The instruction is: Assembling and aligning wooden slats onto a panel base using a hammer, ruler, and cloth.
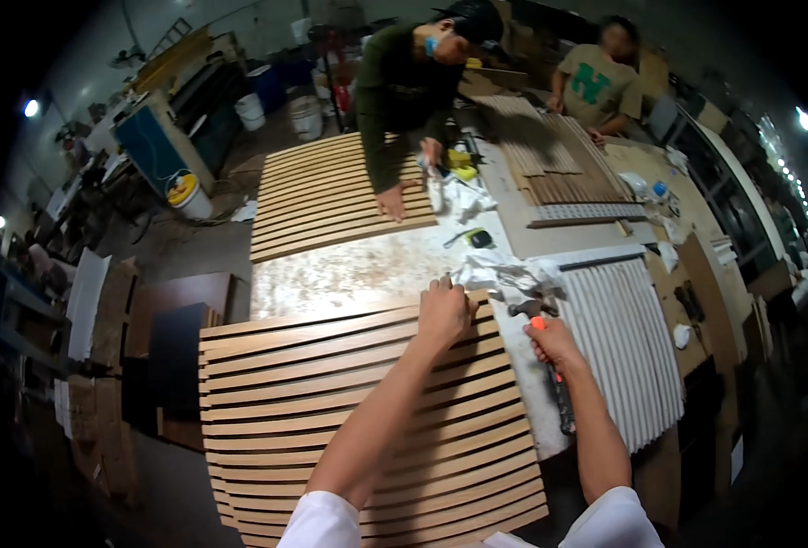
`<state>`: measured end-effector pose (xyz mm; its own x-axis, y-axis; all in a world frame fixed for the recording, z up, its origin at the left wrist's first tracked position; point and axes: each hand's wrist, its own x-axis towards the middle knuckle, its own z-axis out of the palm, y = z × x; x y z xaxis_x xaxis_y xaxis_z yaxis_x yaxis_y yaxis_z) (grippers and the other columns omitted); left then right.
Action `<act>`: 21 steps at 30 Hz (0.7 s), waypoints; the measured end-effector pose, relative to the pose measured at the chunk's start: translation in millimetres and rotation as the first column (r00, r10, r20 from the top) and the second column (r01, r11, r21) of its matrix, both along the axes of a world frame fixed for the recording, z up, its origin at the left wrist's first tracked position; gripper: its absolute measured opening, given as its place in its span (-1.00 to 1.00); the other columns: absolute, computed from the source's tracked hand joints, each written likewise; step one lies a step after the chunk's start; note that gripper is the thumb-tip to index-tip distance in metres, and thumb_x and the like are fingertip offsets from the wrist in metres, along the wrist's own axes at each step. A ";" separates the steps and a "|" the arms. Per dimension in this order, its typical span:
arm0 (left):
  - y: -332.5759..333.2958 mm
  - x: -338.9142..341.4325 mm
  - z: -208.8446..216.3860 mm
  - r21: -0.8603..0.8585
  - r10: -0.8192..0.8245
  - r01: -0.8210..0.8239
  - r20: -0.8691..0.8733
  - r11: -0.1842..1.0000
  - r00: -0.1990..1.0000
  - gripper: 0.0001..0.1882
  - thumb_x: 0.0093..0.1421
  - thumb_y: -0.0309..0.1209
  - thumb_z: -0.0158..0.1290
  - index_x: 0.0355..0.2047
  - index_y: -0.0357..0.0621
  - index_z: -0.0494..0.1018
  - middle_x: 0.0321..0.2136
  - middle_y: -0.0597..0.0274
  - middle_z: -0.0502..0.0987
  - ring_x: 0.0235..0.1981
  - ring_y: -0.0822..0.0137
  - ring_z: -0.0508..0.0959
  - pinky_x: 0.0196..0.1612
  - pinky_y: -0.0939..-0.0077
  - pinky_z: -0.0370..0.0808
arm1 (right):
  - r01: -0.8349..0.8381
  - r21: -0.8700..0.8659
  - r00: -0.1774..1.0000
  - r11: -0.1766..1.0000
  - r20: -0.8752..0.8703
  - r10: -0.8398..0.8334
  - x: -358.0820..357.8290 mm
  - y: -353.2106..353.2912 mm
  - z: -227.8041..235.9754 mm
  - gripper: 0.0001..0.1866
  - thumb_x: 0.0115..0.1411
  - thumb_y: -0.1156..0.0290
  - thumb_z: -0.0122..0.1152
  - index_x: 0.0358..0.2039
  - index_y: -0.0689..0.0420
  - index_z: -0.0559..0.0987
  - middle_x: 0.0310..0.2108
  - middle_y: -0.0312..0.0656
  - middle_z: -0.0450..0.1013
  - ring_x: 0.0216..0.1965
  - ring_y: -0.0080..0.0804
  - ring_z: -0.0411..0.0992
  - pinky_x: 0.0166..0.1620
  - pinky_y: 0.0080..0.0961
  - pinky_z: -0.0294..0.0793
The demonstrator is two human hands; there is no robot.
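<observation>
A wooden slatted panel point(331, 402) with dark gaps between its strips lies on the workbench in front of me. My left hand point(443, 310) rests closed on the panel's far right corner, fingertips at its top edge. My right hand point(553, 342) grips a claw hammer point(536, 315) by its orange and black handle, the steel head just right of the panel's corner. What my left fingers pinch is too small to see.
A white ribbed panel point(628, 347) lies to the right. A second wooden slatted panel point(331, 196) lies farther back, where a person in dark green leans with a hand point(390, 201) on it. Another person stands by brown slats point(564, 160). A tape measure point(479, 239) sits mid-bench.
</observation>
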<state>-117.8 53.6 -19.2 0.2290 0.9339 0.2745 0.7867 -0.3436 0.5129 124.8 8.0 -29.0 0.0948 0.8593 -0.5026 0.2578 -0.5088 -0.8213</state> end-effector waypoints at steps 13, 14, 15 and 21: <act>-32.3 -113.9 21.6 -0.173 -0.013 -0.032 -0.251 0.984 0.968 -0.83 0.12 -0.36 0.10 -0.41 -0.21 0.57 -0.32 -0.07 0.51 -0.28 -0.05 0.54 -0.18 0.10 0.50 | -0.200 0.333 0.924 0.922 0.378 0.064 -35.8 -206.4 5.2 -0.41 0.23 0.28 0.17 0.15 0.41 0.30 -0.14 0.21 0.49 -0.06 0.08 0.49 -0.06 -0.31 0.47; -40.5 -138.0 26.6 -0.188 -0.007 -0.048 -0.280 0.981 0.960 -0.84 0.13 -0.35 0.11 -0.41 -0.19 0.57 -0.32 -0.06 0.52 -0.26 -0.04 0.54 -0.18 0.10 0.50 | -0.158 0.311 0.926 0.937 0.376 0.031 -38.5 -227.9 17.5 -0.43 0.23 0.27 0.17 0.14 0.39 0.33 -0.13 0.22 0.49 -0.05 0.10 0.48 -0.06 -0.31 0.47; -49.5 -163.1 29.9 -0.177 0.006 -0.060 -0.289 0.982 0.957 -0.83 0.14 -0.33 0.11 -0.40 -0.18 0.57 -0.32 -0.04 0.52 -0.26 -0.03 0.54 -0.17 0.11 0.50 | -0.118 0.244 0.932 0.963 0.361 0.023 -40.4 -246.9 28.9 -0.45 0.23 0.27 0.17 0.13 0.35 0.35 -0.13 0.21 0.49 -0.04 0.08 0.48 -0.05 -0.32 0.46; -93.7 -318.7 40.1 -0.160 0.095 -0.152 -0.320 0.975 0.943 -0.83 0.13 -0.35 0.17 -0.41 -0.22 0.55 -0.36 -0.01 0.51 -0.30 -0.02 0.51 -0.20 0.19 0.47 | 0.020 0.215 0.875 0.976 0.468 -0.121 -55.6 -334.1 44.2 -0.53 0.23 0.26 0.19 0.09 0.22 0.42 -0.15 0.14 0.52 -0.04 0.03 0.49 -0.04 -0.31 0.46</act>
